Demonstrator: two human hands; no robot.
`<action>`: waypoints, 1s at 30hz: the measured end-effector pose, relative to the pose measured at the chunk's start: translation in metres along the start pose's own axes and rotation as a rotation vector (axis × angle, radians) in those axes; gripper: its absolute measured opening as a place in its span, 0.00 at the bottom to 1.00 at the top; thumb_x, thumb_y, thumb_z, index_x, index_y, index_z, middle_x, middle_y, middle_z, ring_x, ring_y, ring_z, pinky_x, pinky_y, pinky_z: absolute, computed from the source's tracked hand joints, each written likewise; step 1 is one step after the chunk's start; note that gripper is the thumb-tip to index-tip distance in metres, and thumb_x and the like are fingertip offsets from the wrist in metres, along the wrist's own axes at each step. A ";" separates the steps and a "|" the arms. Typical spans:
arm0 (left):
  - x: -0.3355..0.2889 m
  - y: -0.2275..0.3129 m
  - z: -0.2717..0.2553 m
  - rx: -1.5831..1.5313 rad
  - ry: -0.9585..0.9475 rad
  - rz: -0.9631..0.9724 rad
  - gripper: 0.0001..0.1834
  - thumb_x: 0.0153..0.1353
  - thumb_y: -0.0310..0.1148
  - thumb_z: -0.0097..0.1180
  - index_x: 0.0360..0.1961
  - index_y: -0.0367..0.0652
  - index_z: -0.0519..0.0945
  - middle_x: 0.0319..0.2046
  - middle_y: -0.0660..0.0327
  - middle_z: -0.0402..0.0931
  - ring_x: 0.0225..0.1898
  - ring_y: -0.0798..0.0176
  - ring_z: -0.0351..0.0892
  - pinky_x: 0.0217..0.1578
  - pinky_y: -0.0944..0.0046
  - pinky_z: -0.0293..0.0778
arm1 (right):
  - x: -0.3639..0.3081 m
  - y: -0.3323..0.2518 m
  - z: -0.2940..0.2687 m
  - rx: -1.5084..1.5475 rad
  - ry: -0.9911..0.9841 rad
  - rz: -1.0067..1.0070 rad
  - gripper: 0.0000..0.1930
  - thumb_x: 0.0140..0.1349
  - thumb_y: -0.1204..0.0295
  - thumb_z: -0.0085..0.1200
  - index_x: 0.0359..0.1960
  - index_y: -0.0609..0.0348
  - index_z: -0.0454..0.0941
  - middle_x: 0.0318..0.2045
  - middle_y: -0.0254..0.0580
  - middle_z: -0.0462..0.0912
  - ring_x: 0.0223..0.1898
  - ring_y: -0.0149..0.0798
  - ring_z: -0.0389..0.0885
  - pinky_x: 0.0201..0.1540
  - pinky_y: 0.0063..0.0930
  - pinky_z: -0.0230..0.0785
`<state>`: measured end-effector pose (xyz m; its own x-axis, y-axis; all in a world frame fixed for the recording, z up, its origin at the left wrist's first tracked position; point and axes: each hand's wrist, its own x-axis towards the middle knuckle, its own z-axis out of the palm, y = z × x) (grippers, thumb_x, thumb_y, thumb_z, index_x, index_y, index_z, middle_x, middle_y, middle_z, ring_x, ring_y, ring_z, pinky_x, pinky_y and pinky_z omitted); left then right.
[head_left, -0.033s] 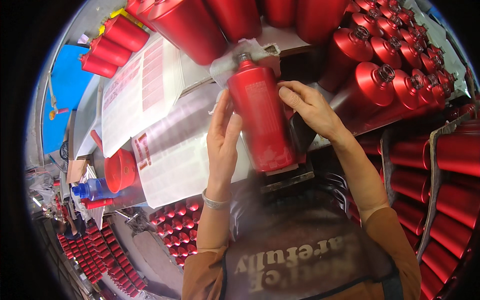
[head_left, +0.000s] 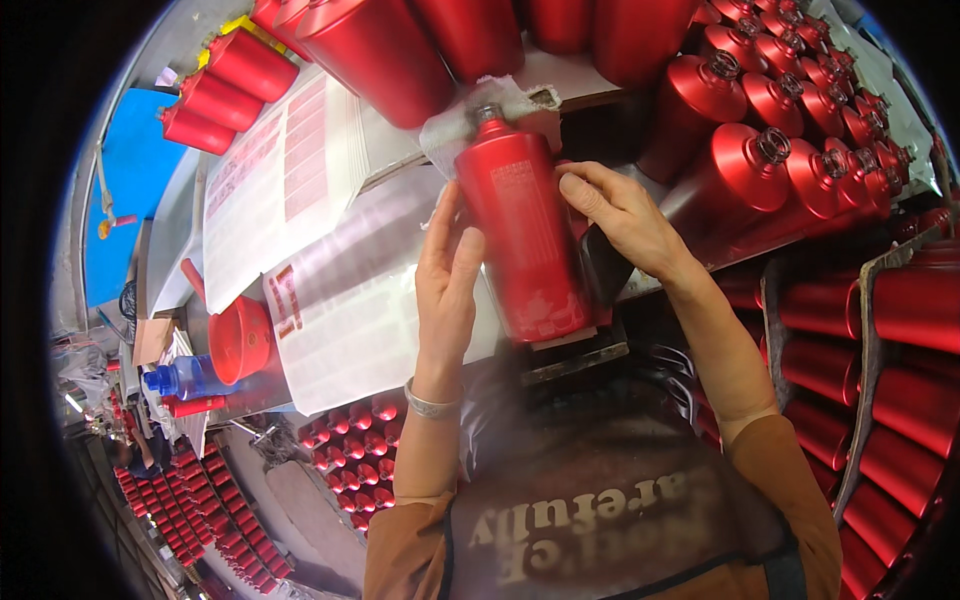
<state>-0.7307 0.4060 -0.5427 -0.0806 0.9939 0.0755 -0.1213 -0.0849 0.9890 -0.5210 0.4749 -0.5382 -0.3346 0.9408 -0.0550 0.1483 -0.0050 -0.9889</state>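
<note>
Currently, I see the bare left hand and right hand half-open beside the satin-red, clear-necked cylindrical bottle, firm hold unconfirmed; probably rigid, slippery (perhaps glass): grip mid-body.

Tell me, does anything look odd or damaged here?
The white cloth by the neck of the central red bottle looks crumpled and frayed. An uneven pale patch shows near that bottle's base; whether it's damage or printing, I can't tell.

The bottle is pale-printed red, the sleeves brown.
</note>
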 end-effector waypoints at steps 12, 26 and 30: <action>0.000 0.004 0.009 -0.039 -0.017 -0.080 0.41 0.69 0.27 0.57 0.77 0.34 0.51 0.67 0.49 0.65 0.64 0.60 0.70 0.61 0.61 0.72 | -0.009 -0.012 -0.003 -0.052 -0.066 0.087 0.34 0.66 0.49 0.59 0.60 0.69 0.74 0.48 0.57 0.86 0.49 0.42 0.85 0.53 0.33 0.75; 0.000 0.010 0.015 0.033 0.024 -0.105 0.47 0.63 0.28 0.65 0.76 0.32 0.50 0.64 0.48 0.69 0.61 0.58 0.75 0.58 0.59 0.76 | -0.012 -0.019 0.002 -0.164 -0.015 0.021 0.36 0.62 0.49 0.64 0.58 0.70 0.73 0.49 0.62 0.85 0.52 0.48 0.85 0.55 0.36 0.75; 0.000 0.010 0.017 0.029 0.028 -0.101 0.47 0.63 0.28 0.65 0.76 0.32 0.50 0.64 0.48 0.69 0.61 0.58 0.75 0.58 0.60 0.76 | -0.012 -0.018 0.002 -0.173 -0.021 0.013 0.36 0.62 0.50 0.64 0.59 0.70 0.73 0.49 0.62 0.85 0.52 0.48 0.85 0.55 0.36 0.75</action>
<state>-0.7153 0.4065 -0.5305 -0.0971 0.9949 -0.0283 -0.1013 0.0184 0.9947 -0.5217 0.4629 -0.5197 -0.3504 0.9338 -0.0727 0.3106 0.0427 -0.9496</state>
